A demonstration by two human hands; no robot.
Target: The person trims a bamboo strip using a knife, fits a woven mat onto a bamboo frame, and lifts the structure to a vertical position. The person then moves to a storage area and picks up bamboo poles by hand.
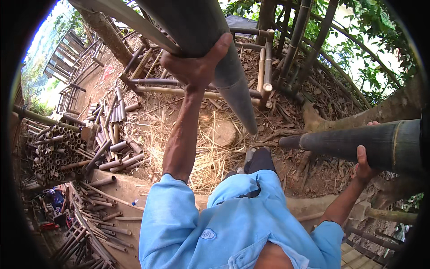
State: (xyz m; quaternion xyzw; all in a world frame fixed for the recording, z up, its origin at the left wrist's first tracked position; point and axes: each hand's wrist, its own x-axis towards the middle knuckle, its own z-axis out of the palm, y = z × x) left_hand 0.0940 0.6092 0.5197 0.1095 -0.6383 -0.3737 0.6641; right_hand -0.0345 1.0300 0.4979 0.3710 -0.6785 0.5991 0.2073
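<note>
My left hand [195, 65] is raised and closed around a thick dark bamboo pole [233, 87]. That pole slants down from the top edge, its lower end above the ground in front of my feet. A paler flat-sided length of bamboo [134, 22] meets the same hand; whether I grip it too, I cannot tell. On the right, my right hand [365, 166] wraps round a second thick dark bamboo pole [349, 139], thumb on the near side and fingertips showing over the far side. This pole lies roughly level, running out past the right edge.
A round wood block [223, 133] sits among straw-like shavings [201, 148]. Cut bamboo tubes are stacked in a pile [56, 154] at left, with loose pieces [121, 157] beside it. A low bamboo frame [264, 67] stands ahead; a tree trunk [376, 114] and roots lie right.
</note>
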